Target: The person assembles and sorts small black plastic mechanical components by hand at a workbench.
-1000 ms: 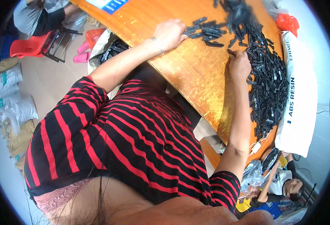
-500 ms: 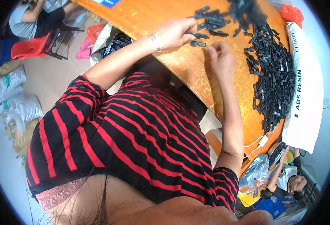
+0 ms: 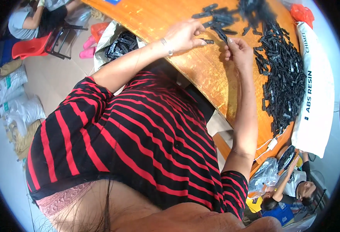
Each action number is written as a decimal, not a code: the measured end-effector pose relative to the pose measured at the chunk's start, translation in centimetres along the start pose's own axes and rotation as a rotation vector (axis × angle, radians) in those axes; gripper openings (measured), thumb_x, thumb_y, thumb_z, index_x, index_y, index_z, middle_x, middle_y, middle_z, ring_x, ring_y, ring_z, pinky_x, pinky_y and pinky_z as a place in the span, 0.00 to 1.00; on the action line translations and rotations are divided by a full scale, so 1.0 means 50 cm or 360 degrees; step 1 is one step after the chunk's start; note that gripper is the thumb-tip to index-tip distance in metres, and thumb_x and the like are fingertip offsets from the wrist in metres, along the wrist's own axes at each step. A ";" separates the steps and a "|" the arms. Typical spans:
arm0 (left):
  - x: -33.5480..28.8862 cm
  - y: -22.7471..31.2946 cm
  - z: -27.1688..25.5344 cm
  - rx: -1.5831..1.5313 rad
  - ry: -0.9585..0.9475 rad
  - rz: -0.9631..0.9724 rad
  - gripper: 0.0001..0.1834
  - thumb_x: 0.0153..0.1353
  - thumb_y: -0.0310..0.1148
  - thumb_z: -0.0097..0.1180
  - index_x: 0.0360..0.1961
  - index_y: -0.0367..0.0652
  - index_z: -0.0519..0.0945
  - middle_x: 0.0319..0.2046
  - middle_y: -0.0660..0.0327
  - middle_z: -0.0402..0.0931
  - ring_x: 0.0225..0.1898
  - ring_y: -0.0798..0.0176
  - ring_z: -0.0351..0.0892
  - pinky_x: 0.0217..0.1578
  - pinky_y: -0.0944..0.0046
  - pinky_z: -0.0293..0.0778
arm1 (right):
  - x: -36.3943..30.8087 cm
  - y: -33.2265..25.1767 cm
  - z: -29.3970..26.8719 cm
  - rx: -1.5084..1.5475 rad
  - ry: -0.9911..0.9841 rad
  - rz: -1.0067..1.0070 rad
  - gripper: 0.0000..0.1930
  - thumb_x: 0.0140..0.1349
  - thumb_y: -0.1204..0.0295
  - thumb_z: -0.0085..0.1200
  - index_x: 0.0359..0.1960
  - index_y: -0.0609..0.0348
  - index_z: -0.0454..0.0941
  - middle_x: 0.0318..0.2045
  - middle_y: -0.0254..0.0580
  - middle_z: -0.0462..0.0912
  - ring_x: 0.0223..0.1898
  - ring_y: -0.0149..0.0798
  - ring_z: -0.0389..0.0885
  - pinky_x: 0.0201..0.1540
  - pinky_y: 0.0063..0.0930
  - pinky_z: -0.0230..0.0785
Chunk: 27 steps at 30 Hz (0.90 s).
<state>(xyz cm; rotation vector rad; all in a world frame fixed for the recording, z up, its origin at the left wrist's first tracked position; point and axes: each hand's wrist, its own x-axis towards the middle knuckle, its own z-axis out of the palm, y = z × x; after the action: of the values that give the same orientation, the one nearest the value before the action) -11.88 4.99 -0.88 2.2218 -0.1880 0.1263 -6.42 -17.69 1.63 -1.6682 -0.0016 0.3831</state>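
Note:
My right hand [image 3: 240,54] pinches the end of a slim black plastic clip-like part [image 3: 219,34] between thumb and fingers, above the orange-brown table [image 3: 185,63]. To its left, my left hand [image 3: 183,36] is open, thumb and index finger apart. A short black piece [image 3: 208,41] lies at that thumb's tip; whether the thumb touches it I cannot tell. Just beyond both hands is a small loose group of similar black parts [image 3: 224,17]. A large heap of them [image 3: 284,77] covers the table's right side.
A white printed sack [image 3: 316,96] lies along the table's right edge. By the heap's near end runs a white cable with a connector [image 3: 272,144]. Left of the table, an open bag [image 3: 121,44] holds black parts, near a red chair [image 3: 30,46]. Other people sit at far left and lower right.
My right hand has moved slightly right, from blurred and near the single piece to pinching a black part. My left hand has shifted a little right, its thumb now beside the short piece.

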 end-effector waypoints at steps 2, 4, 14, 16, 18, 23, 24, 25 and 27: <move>-0.006 0.014 0.013 0.0420 0.0099 0.0177 0.20 0.52 0.41 0.72 0.44 0.46 0.82 0.35 0.57 0.78 0.40 0.50 0.80 0.41 0.53 0.76 | -0.009 -0.005 -0.005 0.0043 -0.0006 0.0036 0.08 0.70 0.70 0.59 0.37 0.63 0.77 0.22 0.37 0.81 0.16 0.24 0.72 0.18 0.22 0.69; -0.003 0.008 0.022 0.0447 0.0081 0.0222 0.20 0.53 0.41 0.72 0.44 0.46 0.82 0.35 0.58 0.77 0.41 0.51 0.80 0.41 0.53 0.76 | -0.017 -0.005 -0.007 0.0084 -0.0009 0.0072 0.08 0.69 0.70 0.59 0.37 0.63 0.77 0.23 0.37 0.81 0.16 0.24 0.72 0.19 0.22 0.70; 0.029 -0.049 0.020 -0.0548 -0.0210 0.0031 0.19 0.61 0.39 0.69 0.50 0.42 0.82 0.37 0.69 0.79 0.39 0.69 0.78 0.40 0.69 0.75 | -0.039 0.020 0.007 0.0168 -0.0119 0.0155 0.08 0.70 0.71 0.59 0.36 0.65 0.76 0.21 0.37 0.79 0.14 0.25 0.71 0.16 0.23 0.67; 0.037 -0.023 0.003 -0.0742 -0.0310 -0.0079 0.19 0.63 0.40 0.68 0.51 0.41 0.81 0.38 0.69 0.79 0.39 0.72 0.77 0.39 0.71 0.75 | -0.039 0.031 0.010 0.0187 -0.0101 0.0172 0.08 0.69 0.72 0.59 0.36 0.64 0.76 0.20 0.37 0.79 0.14 0.25 0.71 0.16 0.22 0.67; 0.046 -0.014 0.000 -0.0978 -0.0402 -0.0321 0.16 0.66 0.40 0.66 0.48 0.41 0.82 0.35 0.67 0.81 0.35 0.76 0.77 0.35 0.72 0.75 | -0.035 0.044 0.015 0.0262 -0.0121 0.0235 0.08 0.69 0.72 0.60 0.35 0.64 0.76 0.20 0.37 0.79 0.14 0.26 0.72 0.16 0.23 0.67; 0.057 -0.021 0.022 -0.0874 -0.0274 -0.0429 0.11 0.61 0.35 0.69 0.37 0.39 0.85 0.27 0.64 0.83 0.28 0.71 0.79 0.29 0.68 0.76 | -0.024 0.066 0.015 0.0132 -0.0131 0.0218 0.08 0.69 0.72 0.60 0.35 0.64 0.75 0.20 0.36 0.80 0.15 0.26 0.73 0.16 0.23 0.68; 0.056 -0.026 0.029 -0.0878 -0.0266 -0.0413 0.10 0.61 0.35 0.69 0.34 0.39 0.85 0.26 0.63 0.83 0.29 0.71 0.80 0.30 0.68 0.76 | -0.025 0.066 0.015 0.0120 -0.0140 0.0215 0.08 0.69 0.72 0.60 0.35 0.64 0.75 0.20 0.36 0.80 0.15 0.26 0.73 0.16 0.23 0.69; 0.055 -0.033 0.038 -0.0881 -0.0265 -0.0415 0.10 0.61 0.35 0.69 0.34 0.39 0.85 0.26 0.63 0.83 0.29 0.71 0.80 0.30 0.68 0.76 | -0.026 0.066 0.016 0.0118 -0.0141 0.0217 0.08 0.69 0.72 0.60 0.35 0.64 0.75 0.20 0.36 0.80 0.15 0.26 0.73 0.16 0.23 0.69; 0.052 -0.038 0.049 -0.0612 -0.0100 -0.0180 0.11 0.58 0.37 0.71 0.32 0.40 0.85 0.27 0.61 0.84 0.30 0.69 0.83 0.32 0.65 0.78 | -0.028 0.062 0.021 -0.0132 -0.0082 0.0191 0.09 0.68 0.72 0.60 0.34 0.64 0.75 0.21 0.37 0.80 0.16 0.27 0.75 0.16 0.24 0.69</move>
<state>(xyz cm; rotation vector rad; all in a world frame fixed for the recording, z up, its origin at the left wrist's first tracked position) -8.93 3.98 -3.46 1.8486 -0.1095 -0.0396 -8.70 -17.41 -1.11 -1.7445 0.0453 0.5224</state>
